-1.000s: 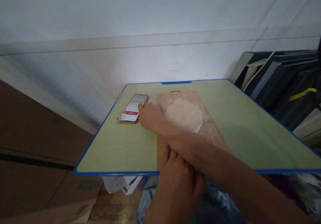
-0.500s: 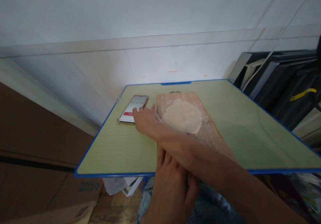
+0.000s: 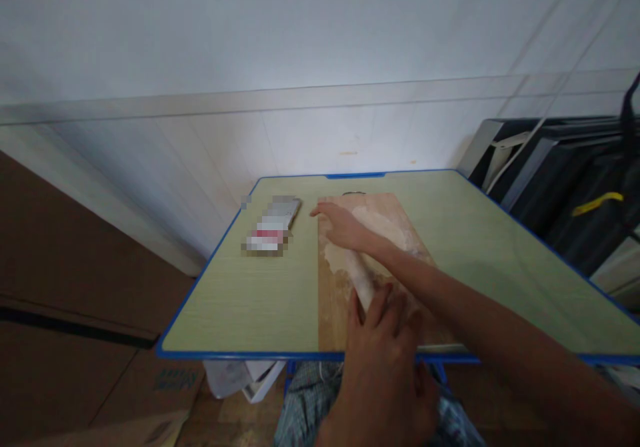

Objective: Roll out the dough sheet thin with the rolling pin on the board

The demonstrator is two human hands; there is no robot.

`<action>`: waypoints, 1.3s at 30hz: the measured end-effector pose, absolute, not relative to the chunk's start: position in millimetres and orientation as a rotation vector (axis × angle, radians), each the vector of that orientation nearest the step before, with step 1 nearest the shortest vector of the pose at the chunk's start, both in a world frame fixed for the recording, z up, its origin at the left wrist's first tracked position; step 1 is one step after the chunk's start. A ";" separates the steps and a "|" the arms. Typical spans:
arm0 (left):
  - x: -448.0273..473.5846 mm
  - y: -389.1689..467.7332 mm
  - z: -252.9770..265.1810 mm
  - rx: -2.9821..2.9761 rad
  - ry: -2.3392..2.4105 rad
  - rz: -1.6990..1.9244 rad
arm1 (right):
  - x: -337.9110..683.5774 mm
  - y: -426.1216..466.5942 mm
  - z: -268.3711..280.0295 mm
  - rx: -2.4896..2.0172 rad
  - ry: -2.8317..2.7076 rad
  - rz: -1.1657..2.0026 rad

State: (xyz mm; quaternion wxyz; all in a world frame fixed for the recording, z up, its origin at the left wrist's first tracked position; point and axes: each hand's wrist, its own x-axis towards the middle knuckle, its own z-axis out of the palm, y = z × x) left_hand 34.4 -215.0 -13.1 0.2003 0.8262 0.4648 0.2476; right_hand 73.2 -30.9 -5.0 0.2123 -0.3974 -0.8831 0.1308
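Note:
A pale rolling pin [image 3: 361, 280] lies slantwise over a sheet of flattened dough [image 3: 383, 228], dividing the part of it that I see. My left hand [image 3: 383, 347] is closed around the pin's near end at the front of the wooden board [image 3: 333, 313]. Crossing from the right, my right arm reaches past it, and my right hand [image 3: 340, 225] covers the pin's far end, closed over it, one finger or thumb sticking out to the left. The dough's left edge shows ragged beside the pin; hand and forearm hide some of the rest.
A phone [image 3: 273, 227], partly pixelated, lies left of the board on the blue-edged table [image 3: 240, 300]. Behind stands a white wall [image 3: 310, 133]. Dark flat items [image 3: 565, 160] lean at the right, and a cardboard box [image 3: 145, 387] stands at the lower left.
Both hands and the rolling pin have moved right, from the board's left edge onto the dough. My right hand is now away from the phone. The view has shifted slightly.

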 end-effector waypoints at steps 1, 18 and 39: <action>34.3 -215.7 -15.1 2.309 1.278 0.703 | 81.8 -27.1 -6.3 -1.136 -2.375 0.378; 8.7 -192.2 -5.2 2.509 1.485 0.593 | 119.8 -27.7 -16.3 -1.357 -2.357 0.017; -30.4 -179.7 -11.8 2.184 1.433 0.829 | 68.8 -20.2 3.6 -1.704 -2.258 0.087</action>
